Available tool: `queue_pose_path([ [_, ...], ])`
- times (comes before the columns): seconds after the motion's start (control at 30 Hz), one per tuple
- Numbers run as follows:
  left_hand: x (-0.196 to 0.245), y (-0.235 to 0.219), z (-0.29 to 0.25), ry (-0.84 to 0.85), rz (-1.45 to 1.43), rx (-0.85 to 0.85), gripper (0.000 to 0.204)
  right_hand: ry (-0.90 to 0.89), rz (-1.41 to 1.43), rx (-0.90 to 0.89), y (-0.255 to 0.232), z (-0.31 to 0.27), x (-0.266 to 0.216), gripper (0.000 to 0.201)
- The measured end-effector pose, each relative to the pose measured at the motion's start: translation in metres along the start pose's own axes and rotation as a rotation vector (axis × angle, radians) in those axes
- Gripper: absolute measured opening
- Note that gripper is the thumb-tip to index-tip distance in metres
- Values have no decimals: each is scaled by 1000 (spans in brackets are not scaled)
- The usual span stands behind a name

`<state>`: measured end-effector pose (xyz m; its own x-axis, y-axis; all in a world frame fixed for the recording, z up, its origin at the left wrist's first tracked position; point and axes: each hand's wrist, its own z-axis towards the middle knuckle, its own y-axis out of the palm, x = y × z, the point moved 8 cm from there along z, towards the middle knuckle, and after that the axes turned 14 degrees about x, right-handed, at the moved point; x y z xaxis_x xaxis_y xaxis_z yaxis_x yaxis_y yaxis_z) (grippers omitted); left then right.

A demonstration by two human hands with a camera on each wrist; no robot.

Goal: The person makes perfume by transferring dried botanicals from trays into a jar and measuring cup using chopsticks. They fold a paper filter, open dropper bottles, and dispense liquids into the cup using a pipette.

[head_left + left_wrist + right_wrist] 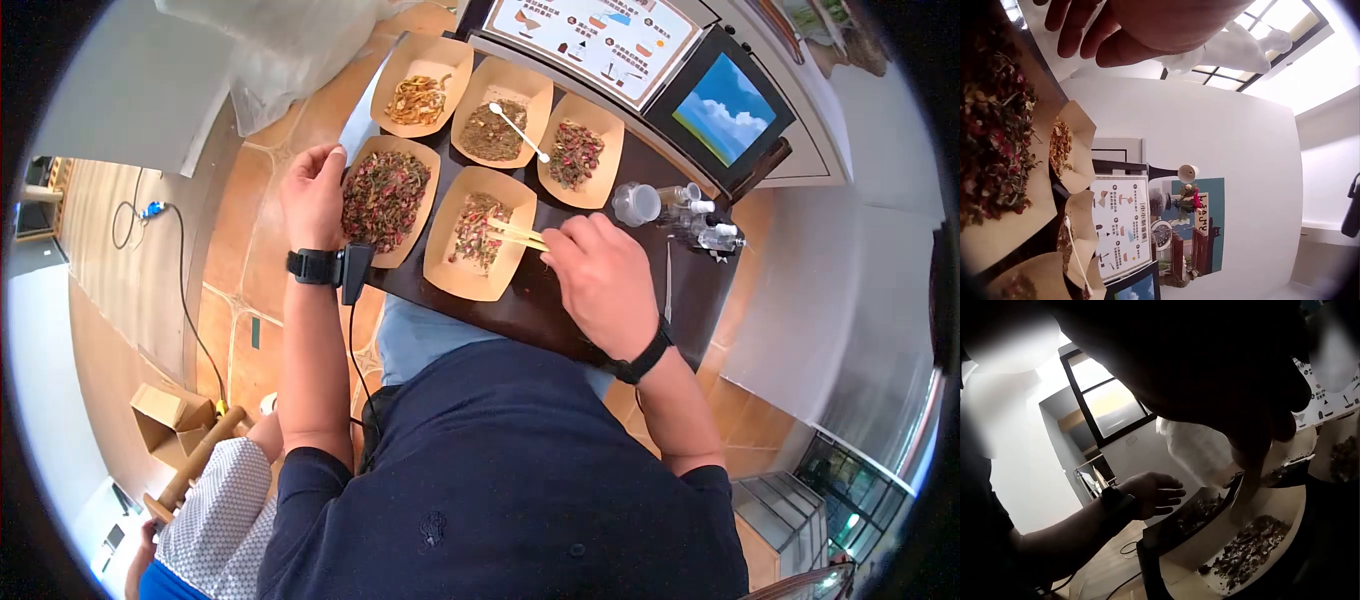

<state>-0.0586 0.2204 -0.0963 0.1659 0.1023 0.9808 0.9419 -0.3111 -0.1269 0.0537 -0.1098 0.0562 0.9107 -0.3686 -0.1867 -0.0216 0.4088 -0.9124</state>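
My right hand (600, 275) pinches a pair of light wooden tongs (518, 236), their tips down in the front paper tray (440, 268). That tray holds a loose mix of dried petals and herbs (474, 245). My left hand (313, 195) is beside the outer edge of the left tray, which is full of dark dried herbs and pink petals (388, 198). In the left wrist view the fingers (1088, 37) of that hand are loosely extended with nothing in them. The right wrist view is dark, and the right hand hides most of the tongs there.
Behind stand three more paper trays: orange-brown strips (417, 100), brown crumbs with a white spoon (520, 133) across them, and pink petals (576, 152). Small clear bottles (690, 210) and a jar (636, 203) sit at right, near metal tweezers (669, 280). A screen (727, 105) stands behind.
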Motion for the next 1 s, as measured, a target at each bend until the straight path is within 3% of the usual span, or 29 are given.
queue_pose_path([
  [0.23,-26,-1,3,-83,-2,-48,30,-88,-129,-76,26,24,-15,8],
  [0.43,-19,2,1,-98,12,-75,34,-106,-182,-120,43,27,-10,7],
  [0.5,-17,11,-3,-101,121,-214,36,-108,-189,-123,44,29,-9,7],
  [0.67,-14,14,-2,-48,206,-225,36,-120,-190,-138,40,29,-10,7],
  [1.0,-9,15,-5,-3,215,-212,36,-5,-199,-107,30,21,5,7],
])
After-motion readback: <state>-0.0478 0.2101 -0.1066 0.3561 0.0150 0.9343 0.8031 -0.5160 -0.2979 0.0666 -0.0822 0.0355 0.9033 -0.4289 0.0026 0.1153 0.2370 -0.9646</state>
